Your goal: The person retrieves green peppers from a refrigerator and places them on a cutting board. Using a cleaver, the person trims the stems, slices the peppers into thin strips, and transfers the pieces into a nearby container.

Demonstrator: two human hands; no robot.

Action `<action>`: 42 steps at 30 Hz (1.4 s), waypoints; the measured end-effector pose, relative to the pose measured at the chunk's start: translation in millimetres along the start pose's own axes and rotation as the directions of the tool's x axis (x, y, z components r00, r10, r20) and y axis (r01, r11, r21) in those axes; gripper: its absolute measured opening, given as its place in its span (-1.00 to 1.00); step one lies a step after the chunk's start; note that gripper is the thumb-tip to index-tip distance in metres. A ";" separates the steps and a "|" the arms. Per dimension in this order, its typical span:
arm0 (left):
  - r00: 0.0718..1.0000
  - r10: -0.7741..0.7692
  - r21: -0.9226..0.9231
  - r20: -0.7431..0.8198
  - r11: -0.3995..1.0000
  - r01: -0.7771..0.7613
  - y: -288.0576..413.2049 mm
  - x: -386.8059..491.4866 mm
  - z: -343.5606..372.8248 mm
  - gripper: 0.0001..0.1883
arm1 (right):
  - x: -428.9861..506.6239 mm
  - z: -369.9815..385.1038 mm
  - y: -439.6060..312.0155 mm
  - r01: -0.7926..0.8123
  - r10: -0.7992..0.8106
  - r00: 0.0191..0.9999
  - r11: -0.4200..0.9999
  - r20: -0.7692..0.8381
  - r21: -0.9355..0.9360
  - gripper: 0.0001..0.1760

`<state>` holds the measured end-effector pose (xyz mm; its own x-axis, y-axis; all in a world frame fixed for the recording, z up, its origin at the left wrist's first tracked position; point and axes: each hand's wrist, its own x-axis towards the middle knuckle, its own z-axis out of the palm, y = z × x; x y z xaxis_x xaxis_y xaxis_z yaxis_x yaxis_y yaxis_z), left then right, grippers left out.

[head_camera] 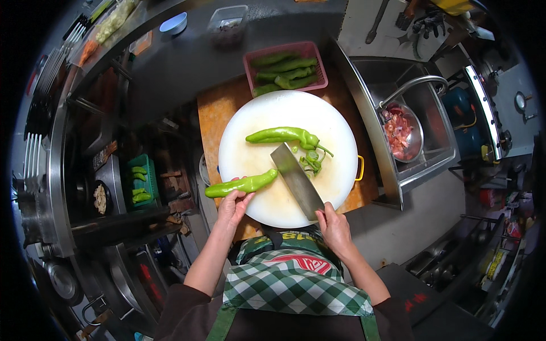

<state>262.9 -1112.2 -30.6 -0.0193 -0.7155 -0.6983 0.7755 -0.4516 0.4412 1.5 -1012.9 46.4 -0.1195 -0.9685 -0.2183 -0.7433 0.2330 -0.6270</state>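
My left hand (pixel 237 203) grips a green pepper (pixel 243 185) with its stem end cut off, over the left front of a round white cutting board (pixel 273 213). In my right hand (pixel 334 226) is the handle of a cleaver (pixel 298 183), its broad blade slanting across the board. The blade's far end lies close to the cut end of the held pepper. A whole green pepper (pixel 275 135) with its stem rests farther back on the board. Cut stem tops (pixel 313 161) lie in a small heap right of the blade.
Behind the board stands a pink plastic basket (pixel 323 72) of green peppers. To the right, a steel sink (pixel 443 145) with a curved faucet (pixel 409 87) holds a bowl of raw meat (pixel 399 132). A green basket (pixel 149 170) with peppers sits on the left.
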 end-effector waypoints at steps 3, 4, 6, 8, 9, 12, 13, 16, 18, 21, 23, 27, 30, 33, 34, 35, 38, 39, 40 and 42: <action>0.999 0.029 0.006 0.039 1.000 -0.029 -8.8 -0.4 -5.7 -0.39 | -3.0 -1.4 -9.0 0.048 -0.049 0.999 0.996 -0.009 -0.075 -0.78; 0.997 0.049 -0.024 0.064 0.999 -0.048 -9.5 -0.4 -6.0 -0.39 | -4.0 -1.9 -11.2 0.053 -0.055 0.998 0.995 -0.021 -0.085 -0.78; 0.998 0.045 -0.001 0.034 0.999 -0.045 -9.9 -1.0 -6.4 -0.39 | -5.9 -1.8 -14.9 0.082 -0.089 0.994 0.991 -0.065 -0.105 -0.78; 0.997 0.051 -0.008 0.059 0.999 -0.050 -10.3 -0.8 -7.4 -0.41 | -6.6 -0.7 -15.7 0.092 -0.098 0.994 0.989 -0.050 -0.114 -0.79; 0.998 0.046 0.026 0.042 0.999 -0.048 -10.4 -0.7 -8.1 -0.40 | -6.6 0.0 -15.0 0.112 -0.119 0.992 0.987 -0.050 -0.116 -0.79; 0.997 0.035 0.073 0.064 0.997 -0.039 -6.9 0.5 -7.3 -0.40 | -1.9 1.8 -7.2 0.074 -0.070 0.997 0.985 0.034 -0.154 -0.78; 0.997 0.019 0.081 0.077 0.996 -0.026 -3.5 -0.2 -5.9 -0.40 | 0.0 1.9 -3.6 0.071 -0.065 0.997 0.986 0.047 -0.148 -0.78; 0.993 0.056 0.166 0.108 0.983 -0.074 14.5 -6.5 4.0 -0.41 | 4.9 1.2 4.6 0.074 -0.071 0.997 0.992 0.032 -0.102 -0.78; 0.976 0.127 0.240 0.176 0.956 -0.168 32.3 -11.4 13.3 -0.42 | 5.8 -0.6 5.9 0.103 -0.103 0.995 0.994 -0.008 -0.026 -0.77; 0.912 0.221 0.231 0.346 0.922 -0.312 52.3 -16.4 23.3 -0.44 | 0.8 -6.1 0.2 0.043 -0.043 0.999 0.997 0.005 -0.062 -0.78; 0.954 0.164 0.270 0.251 0.935 -0.231 51.7 -14.0 26.4 -0.43 | -3.3 -10.0 -7.1 0.051 -0.052 0.998 0.998 -0.032 -0.039 -0.78; 0.983 0.065 0.208 0.170 0.973 -0.100 25.1 -2.0 20.2 -0.41 | -6.3 -14.2 -19.5 0.071 -0.073 0.995 0.997 -0.071 -0.021 -0.78; 0.987 0.046 0.137 0.151 0.988 -0.067 9.3 5.0 7.9 -0.41 | -5.3 -11.4 -22.5 0.087 -0.088 0.990 0.996 -0.110 -0.019 -0.78; 0.986 0.067 0.120 0.150 0.989 -0.085 1.4 7.2 -1.3 -0.40 | -3.9 -4.7 -21.8 0.061 -0.064 0.997 0.997 -0.051 -0.056 -0.78; 0.985 0.076 0.124 0.158 0.988 -0.096 0.0 7.8 -1.2 -0.40 | -3.3 -2.4 -21.1 0.048 -0.051 0.998 0.995 -0.027 -0.082 -0.78; 0.977 0.091 0.117 0.192 0.986 -0.115 0.8 7.1 -0.1 -0.41 | -3.3 0.2 -20.4 0.033 -0.033 0.999 0.994 -0.003 -0.108 -0.78; 0.977 0.117 0.202 0.176 0.967 -0.153 16.0 -2.2 10.9 -0.45 | -1.9 4.4 -13.8 -0.004 0.010 0.999 0.992 0.048 -0.125 -0.76; 0.967 0.201 0.285 0.154 0.928 -0.239 26.1 -5.9 18.0 -0.48 | -1.0 5.2 -10.8 -0.015 0.022 0.998 0.993 0.054 -0.117 -0.76; 0.934 0.287 0.384 0.212 0.854 -0.350 39.7 -12.2 24.2 -0.52 | -0.4 6.1 -7.2 0.005 0.001 0.998 0.996 0.055 -0.094 -0.76; 0.794 0.300 0.585 0.529 0.550 -0.597 67.3 -28.6 35.1 -0.56 | 3.4 5.1 2.8 0.018 -0.019 1.000 0.999 0.022 0.035 -0.77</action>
<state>293.5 -1140.9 38.9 -0.1168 -0.9854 -0.1241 0.0689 -0.1327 0.9888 2.3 -1015.1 40.1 -0.0908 -0.9707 -0.2224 -0.7220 0.2180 -0.6567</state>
